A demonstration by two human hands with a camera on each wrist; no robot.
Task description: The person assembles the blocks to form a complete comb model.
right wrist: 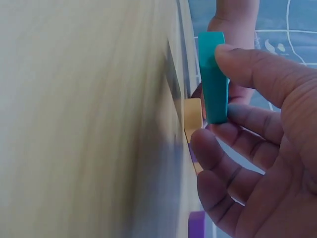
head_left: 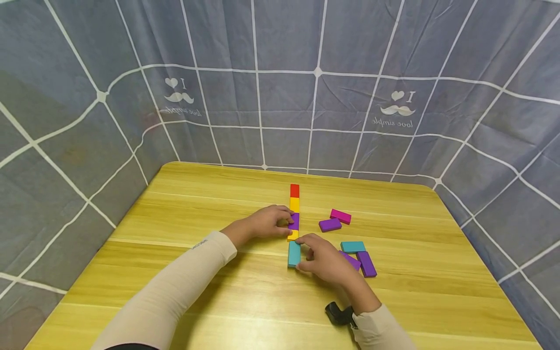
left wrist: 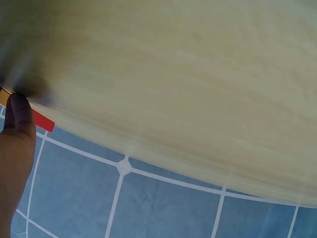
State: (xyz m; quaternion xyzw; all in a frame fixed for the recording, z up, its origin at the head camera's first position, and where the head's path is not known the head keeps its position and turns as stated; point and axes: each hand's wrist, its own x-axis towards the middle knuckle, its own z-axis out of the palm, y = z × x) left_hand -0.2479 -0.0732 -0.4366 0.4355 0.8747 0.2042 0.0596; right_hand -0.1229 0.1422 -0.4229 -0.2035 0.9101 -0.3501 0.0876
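A row of blocks laid end to end runs away from me on the table: a red block (head_left: 295,190), a yellow block (head_left: 295,204), a purple block (head_left: 296,219) and a nearer yellow block (head_left: 293,236). My left hand (head_left: 270,221) rests against the row's left side, fingertips at the purple block and thumb by the nearer yellow one. At the row's near end, my right hand (head_left: 327,258) pinches a teal block (head_left: 294,253) lengthwise between thumb and fingers. The right wrist view shows this teal block (right wrist: 212,84) upright in the grip, close to the yellow block (right wrist: 193,113).
Right of the row lie a magenta block (head_left: 341,216) and a purple block (head_left: 330,225). Nearer, another teal block (head_left: 352,247) touches two purple blocks, one of them a dark purple block (head_left: 366,264). A grey gridded curtain (head_left: 288,97) encloses the wooden table (head_left: 245,296).
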